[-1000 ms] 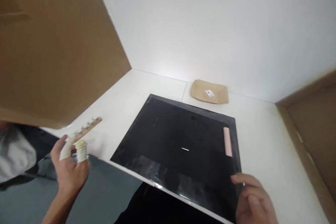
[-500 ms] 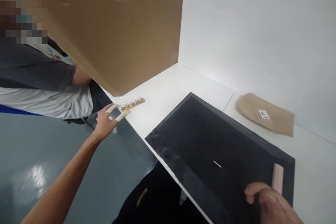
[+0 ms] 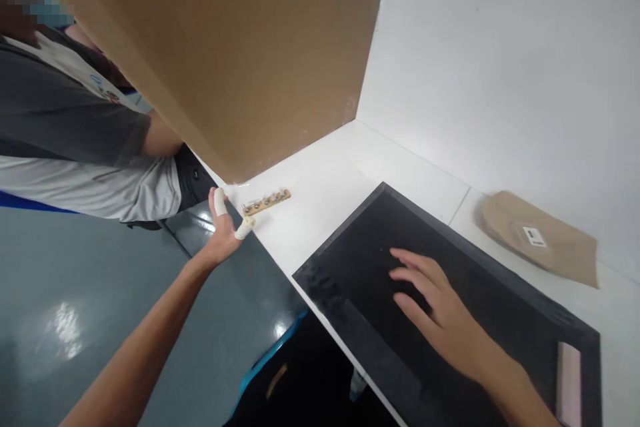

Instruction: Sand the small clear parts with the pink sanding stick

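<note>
My left hand [image 3: 223, 235] is at the near edge of the white table, its thumb and forefinger in white finger covers and spread apart with nothing between them. Just beyond the thumb lies a narrow yellowish strip [image 3: 270, 202] bearing several small shiny metal pieces; whether the thumb touches it I cannot tell. Over the black mat [image 3: 345, 267] hovers my right hand [image 3: 434, 297], fingers stretched and apart, holding nothing. A pale pink bar [image 3: 569, 383] rests on the mat's right part. The small white stick on the mat is out of sight, likely under my right hand.
A tall cardboard panel [image 3: 260, 67] stands on the table at the left, with a seated person [image 3: 75, 127] beyond it. A brown paper packet [image 3: 545, 240] with a white label lies behind the mat, near the white wall [image 3: 510, 67].
My right hand has moved left and away from me over the mat, from near the pink bar, and its fingers have opened out. My left thumb and forefinger have drawn slightly off the strip.
</note>
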Demonstrator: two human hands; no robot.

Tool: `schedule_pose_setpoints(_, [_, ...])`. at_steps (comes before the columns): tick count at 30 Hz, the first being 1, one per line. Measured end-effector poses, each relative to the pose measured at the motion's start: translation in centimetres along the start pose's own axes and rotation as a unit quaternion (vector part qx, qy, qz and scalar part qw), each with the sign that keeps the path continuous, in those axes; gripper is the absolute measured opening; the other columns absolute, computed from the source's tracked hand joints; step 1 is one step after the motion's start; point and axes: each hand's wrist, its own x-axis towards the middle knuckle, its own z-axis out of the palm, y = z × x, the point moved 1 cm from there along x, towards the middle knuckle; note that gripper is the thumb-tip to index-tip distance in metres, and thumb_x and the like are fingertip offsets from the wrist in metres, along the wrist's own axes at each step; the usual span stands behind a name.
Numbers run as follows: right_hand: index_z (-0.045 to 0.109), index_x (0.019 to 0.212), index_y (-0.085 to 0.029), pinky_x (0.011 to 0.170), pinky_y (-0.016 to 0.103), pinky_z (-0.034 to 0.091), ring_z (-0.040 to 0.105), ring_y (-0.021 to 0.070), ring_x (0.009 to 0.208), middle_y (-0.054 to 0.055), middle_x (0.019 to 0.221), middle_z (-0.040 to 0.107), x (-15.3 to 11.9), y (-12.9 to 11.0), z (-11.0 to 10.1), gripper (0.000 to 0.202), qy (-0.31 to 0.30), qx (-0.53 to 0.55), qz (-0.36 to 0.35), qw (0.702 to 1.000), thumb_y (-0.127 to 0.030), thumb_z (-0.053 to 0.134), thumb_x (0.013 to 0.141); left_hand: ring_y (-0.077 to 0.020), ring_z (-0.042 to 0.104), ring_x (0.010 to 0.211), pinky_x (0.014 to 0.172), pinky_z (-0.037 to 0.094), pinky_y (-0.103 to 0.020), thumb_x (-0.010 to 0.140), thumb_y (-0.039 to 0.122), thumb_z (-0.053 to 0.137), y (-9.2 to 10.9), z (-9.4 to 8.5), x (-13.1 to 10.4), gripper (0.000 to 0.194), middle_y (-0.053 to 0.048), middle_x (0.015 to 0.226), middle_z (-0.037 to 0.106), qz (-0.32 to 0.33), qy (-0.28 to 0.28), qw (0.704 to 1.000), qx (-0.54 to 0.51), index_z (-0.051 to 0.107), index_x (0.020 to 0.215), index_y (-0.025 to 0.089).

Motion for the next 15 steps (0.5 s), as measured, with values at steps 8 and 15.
schedule_pose_setpoints(8, [0.073, 0.089, -0.022, 0.118, 0.054, 0.049, 0.060, 0.0300, 0.134, 0.009, 0.146, 0.068, 18.2, 0.0, 8.0, 0.032, -0.064, -0.012, -0.132, 0.989, -0.024, 0.046, 0.106, -0.0377, 0.027, 0.163, 0.133, 0.025, -0.060, 0.094, 0.089, 0.037, 1.7, 0.7, -4.4, 0.108, -0.019, 0.179, -0.008, -0.125, 0.092, 0.979, -0.129, -0.004, 0.170, 0.026])
schedule_pose_setpoints(15, [0.065, 0.142, -0.009, 0.126, 0.062, 0.039, 0.040, 0.0434, 0.154, 0.020, 0.171, 0.039, 24.4, 0.0, 13.1, 0.063, -0.152, -0.057, -0.127, 0.979, -0.046, 0.077, 0.092, -0.0425, 0.030, 0.160, 0.128, 0.028, -0.071, 0.098, 0.078, 0.048, 2.3, -1.1, -14.1, 0.094, -0.014, 0.178, -0.012, -0.242, 0.133, 0.949, -0.150, 0.002, 0.169, 0.036])
